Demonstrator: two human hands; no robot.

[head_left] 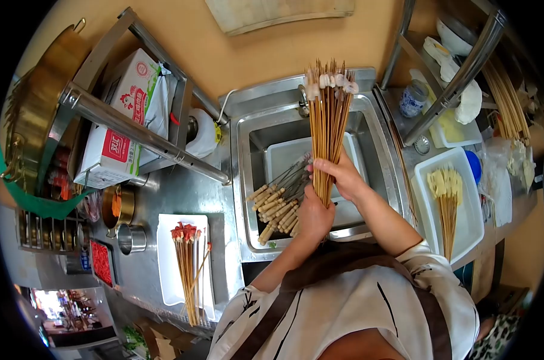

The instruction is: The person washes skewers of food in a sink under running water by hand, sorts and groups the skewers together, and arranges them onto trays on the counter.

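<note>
A thick bundle of thin brown wooden skewers with pale pieces at the tips (330, 126) is grasped low by the left hand (315, 215) and right hand (339, 174) above the rectangular steel sink (240, 180), tips toward twelve o'clock. Through uneven grip, skewers could be dropped onto the wooden-handled metal skewers (273, 205) at eight o'clock.

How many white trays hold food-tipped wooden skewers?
2: the left tray, with red-tipped skewers, and the right tray, with yellow-tipped skewers, flanking the steel sink. Others may be hidden.
</note>
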